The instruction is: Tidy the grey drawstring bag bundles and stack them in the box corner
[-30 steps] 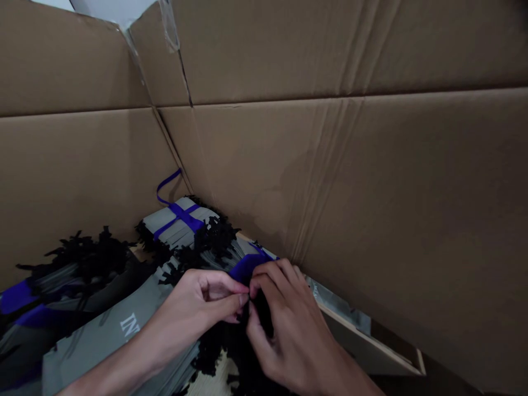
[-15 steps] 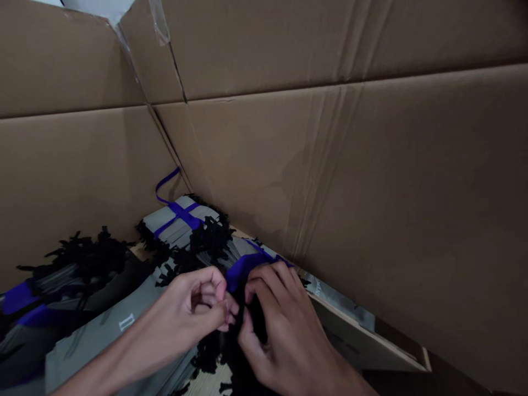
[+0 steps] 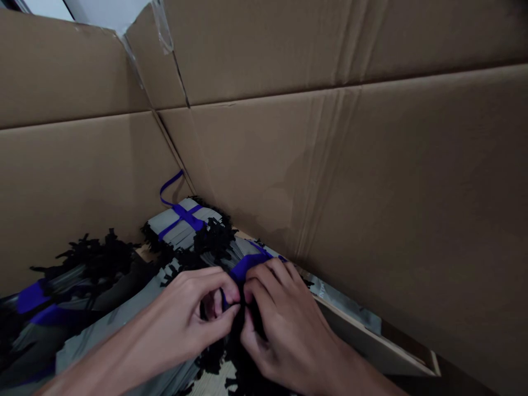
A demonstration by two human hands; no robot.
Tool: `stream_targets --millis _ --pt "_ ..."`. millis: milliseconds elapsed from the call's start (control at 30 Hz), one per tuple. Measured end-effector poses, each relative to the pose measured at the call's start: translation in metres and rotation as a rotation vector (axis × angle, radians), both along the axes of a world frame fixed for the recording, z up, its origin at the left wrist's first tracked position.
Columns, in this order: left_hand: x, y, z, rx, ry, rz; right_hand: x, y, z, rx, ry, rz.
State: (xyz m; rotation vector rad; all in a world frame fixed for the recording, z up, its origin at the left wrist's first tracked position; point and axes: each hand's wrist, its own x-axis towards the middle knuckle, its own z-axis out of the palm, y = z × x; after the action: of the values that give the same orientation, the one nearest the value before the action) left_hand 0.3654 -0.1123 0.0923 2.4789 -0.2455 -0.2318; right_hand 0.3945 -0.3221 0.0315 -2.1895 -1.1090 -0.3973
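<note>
Left hand: fingers curled, pinching blue ribbon.
Right hand: closed on same ribbon, touching left hand.
Beyond hands: grey packet, black paper shreds, cardboard wall.

Exposure is dim and flat under soft, diffuse light, with a muted, low-contrast cast across the brown corrugated cardboard wall. The brightest area is the pale white gap at upper left. Shadows are soft and deepen toward the bottom of the frame, where the black shredded paper filler beneath the left hand and right hand merges into a dark mass. Wide-angle bowing appears toward the edges, and fine detail is slightly soft throughout.
</note>
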Motion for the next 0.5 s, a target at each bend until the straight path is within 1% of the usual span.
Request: stream_targets --millis 233,367,500 --pt "0.014 0.002 0.002 -0.081 0.038 -0.018 0.007 0.000 0.008 -0.115 -0.139 0.040" --pt "0.020 0.000 0.005 -0.068 0.092 -0.006 0.011 -0.001 0.015 -0.178 -0.250 0.074" --pt "0.023 -0.003 0.009 -0.049 0.146 0.007 0.013 -0.002 0.017 -0.235 -0.295 0.103"
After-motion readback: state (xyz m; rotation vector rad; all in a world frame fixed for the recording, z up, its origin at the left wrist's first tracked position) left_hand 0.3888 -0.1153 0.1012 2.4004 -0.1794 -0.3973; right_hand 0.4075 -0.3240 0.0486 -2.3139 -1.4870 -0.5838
